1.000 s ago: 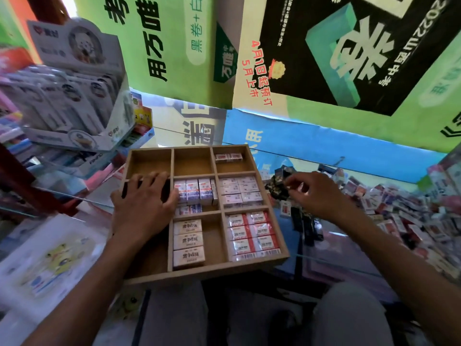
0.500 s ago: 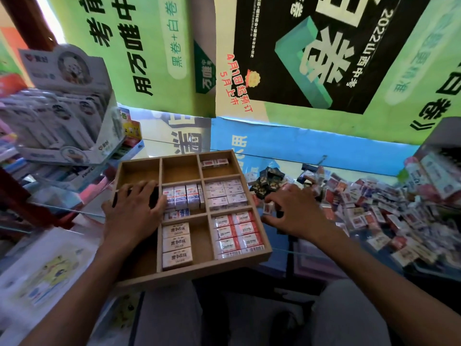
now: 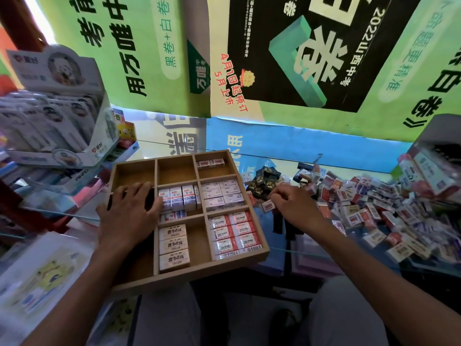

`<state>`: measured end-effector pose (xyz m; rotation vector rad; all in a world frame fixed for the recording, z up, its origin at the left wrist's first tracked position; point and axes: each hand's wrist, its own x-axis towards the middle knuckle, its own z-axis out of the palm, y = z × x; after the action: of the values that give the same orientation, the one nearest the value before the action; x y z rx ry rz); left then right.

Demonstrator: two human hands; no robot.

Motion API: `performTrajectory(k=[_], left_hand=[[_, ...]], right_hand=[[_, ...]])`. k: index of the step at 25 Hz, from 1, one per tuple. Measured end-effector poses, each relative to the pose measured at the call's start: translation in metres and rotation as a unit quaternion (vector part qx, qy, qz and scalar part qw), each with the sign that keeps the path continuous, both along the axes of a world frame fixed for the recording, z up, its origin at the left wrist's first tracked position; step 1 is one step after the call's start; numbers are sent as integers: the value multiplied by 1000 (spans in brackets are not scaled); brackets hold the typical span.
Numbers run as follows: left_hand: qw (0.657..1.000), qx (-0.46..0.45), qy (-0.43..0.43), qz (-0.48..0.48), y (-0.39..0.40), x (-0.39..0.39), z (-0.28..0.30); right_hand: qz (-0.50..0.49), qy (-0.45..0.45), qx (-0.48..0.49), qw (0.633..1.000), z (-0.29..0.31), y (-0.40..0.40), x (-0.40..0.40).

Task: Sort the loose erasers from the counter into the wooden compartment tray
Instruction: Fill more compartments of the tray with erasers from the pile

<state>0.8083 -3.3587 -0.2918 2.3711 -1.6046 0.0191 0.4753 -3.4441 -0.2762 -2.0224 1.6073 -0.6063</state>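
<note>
The wooden compartment tray [image 3: 192, 273] lies on the glass counter and juts over its front edge. Several compartments hold neat rows of boxed erasers [image 3: 234, 233]; the two at the back left are bare. My left hand [image 3: 129, 213] lies palm down, fingers apart, over the middle-left compartment, with something dark hidden beneath it. Just right of the tray, my right hand [image 3: 294, 208] is curled low over the glass, its fingertips pinching a small red-and-white eraser [image 3: 267, 206]. A heap of loose erasers [image 3: 374, 208] spreads to the right, with black ones [image 3: 262, 178] behind my right hand.
A cardboard display box of packaged stationery [image 3: 62, 121] stands at the left, close to the tray. Posters cover the wall behind the glass counter [image 3: 311, 249]. A clear box [image 3: 434, 166] sits at the far right. My knees are below the counter edge.
My right hand has come down from the black erasers to the glass beside the tray and closed its fingertips on a small eraser. My left hand has stayed on the tray.
</note>
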Motion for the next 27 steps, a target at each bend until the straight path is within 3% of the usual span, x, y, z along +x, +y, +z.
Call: performTrajectory(k=[3,5,7,9,11,15,17,24,27], left_hand=[[1000,8,-2,0,0,0,1],[1000,6,-3,-2,0,-1,1],[1000,5,-5,-3,0,-1,1],[1000,9,-4,-4,0,0,1],[1000,13,-6,-4,0,-1,1],[1000,19,-6,-11,2,-1,3],[1000,20,-6,-12,3,-2,5],[1000,21,-9,-14,5,-2,6],[1000,23,-13,-15,3,-1,5]], right_hand=[[28,173,-118,978,-12,-4,-5],[95,167,-148,970,-13,-3,-10],[176,172,-119,962,-12,-3,-10],[194,198,-116,954,-13,-3,-9],[158,153,-137,966,-8,-3,-6],[89,-26,-143,985,26,-11,15],[105,-47,-144,983,43,-26,44],[181,150,-78,969,24,-89,149],[192,213,-113,951,19,-100,158]])
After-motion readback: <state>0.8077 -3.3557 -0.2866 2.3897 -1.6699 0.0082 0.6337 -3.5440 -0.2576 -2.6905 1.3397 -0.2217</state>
